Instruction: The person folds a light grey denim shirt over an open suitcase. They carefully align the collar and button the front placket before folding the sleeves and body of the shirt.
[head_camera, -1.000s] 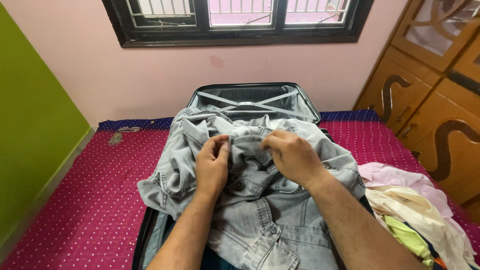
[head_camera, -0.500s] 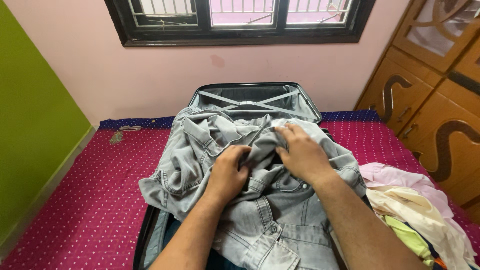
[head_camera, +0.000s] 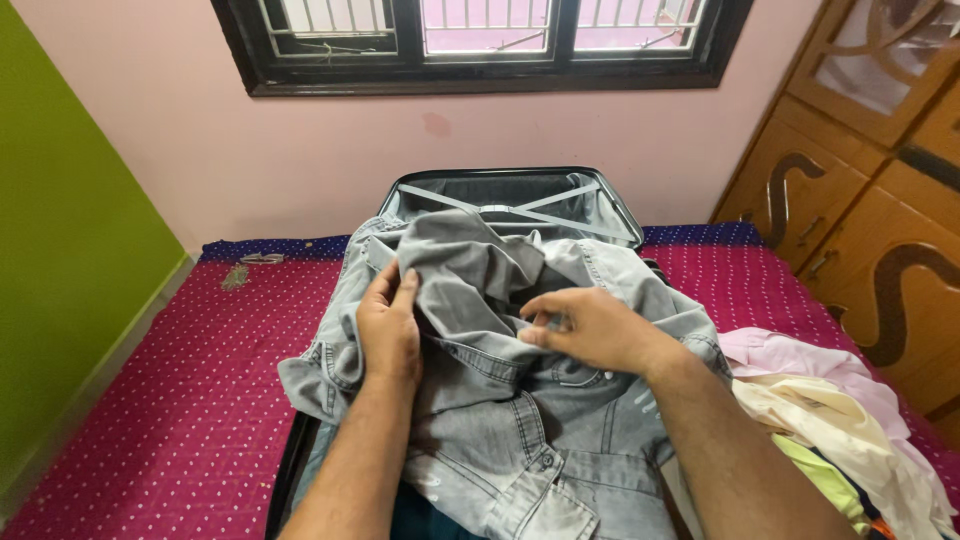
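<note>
Where half a second ago both of our hands pressed close together into the middle of the cloth, they have now drawn apart. Our left hand (head_camera: 388, 325) has moved toward the left of centre and lies with fingers nearly straight, thumb and fingers closed on a fold of the grey denim jacket (head_camera: 500, 400). Our right hand (head_camera: 590, 325) has slid down and to the right; its thumb and fingertips pinch a seamed edge of the same jacket at the middle of the frame. Between the hands a broad flap of denim now stands raised in a soft peak, where before the cloth lay bunched and lower.

We see the jacket heaped over the open suitcase (head_camera: 620, 215), at the centre of the frame and spilling to the lower edge. Its cloth is faded, pale grey, thick and crumpled, with stitched seams, flapped pockets and small round metal buttons. Behind it rises the suitcase's lid, hard and dark-rimmed with rounded corners, lined in grey and crossed by pale straps. Under all lies the bed cover (head_camera: 170, 400), magenta with small white dots and a dark blue border. At lower right sits a loose pile of clothes (head_camera: 840, 410), soft, in pink, cream and lime.
</note>
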